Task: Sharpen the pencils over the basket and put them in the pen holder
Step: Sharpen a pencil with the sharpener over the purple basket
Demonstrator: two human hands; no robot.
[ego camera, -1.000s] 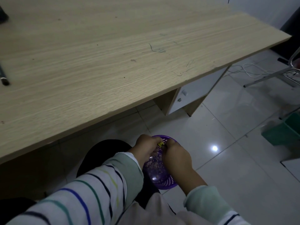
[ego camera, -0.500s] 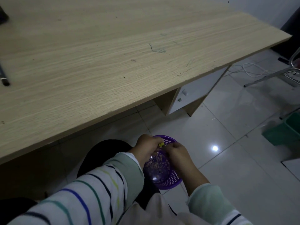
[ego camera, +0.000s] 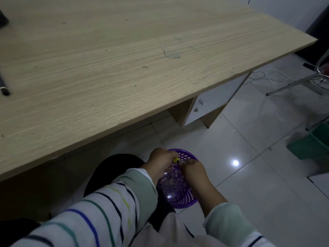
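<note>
Change: little to call since 1 second ago. Both hands stay huddled over the basket (ego camera: 187, 200), and a touch more of its far perforated rim shows now.
Sleeve: a striped sleeve (ego camera: 99, 216) fills the near-left corner and leads to the action.
Left hand (ego camera: 161, 162): clenched round a small yellow piece (ego camera: 176, 159), with only the tip peeking out. Sharpener or pencil end, I cannot tell.
Right hand (ego camera: 193, 169): fingers curled tight against that yellow piece. What they hold is hidden, so I cannot tell.
Pencil: not seen as such. My read is that it sits between the 2 hands, right above the basket.
Step in hand: sharpening, by my judgement. To do it well, keep both hands over the basket's middle and hold 1 side steady. Turn the other in short, even twists with light pressure so the lead survives. Let the curls drop inside.
Basket look: purple and round, its wall full of holes, with pale shavings (ego camera: 173, 179) heaped in the bottom. It sits just beside the person's dark knee. Whether it rests on the lap or the floor, I cannot tell.
Bench (ego camera: 124, 59): light wood, beyond the hands. A dark stick (ego camera: 4, 88) lies at its left edge, possibly a pen or another pencil.
Pen holder: not made out. A dark shape (ego camera: 2, 20) at the far-left corner is too cropped to name.
Far right: a green bin (ego camera: 313, 145) on the tiles.
</note>
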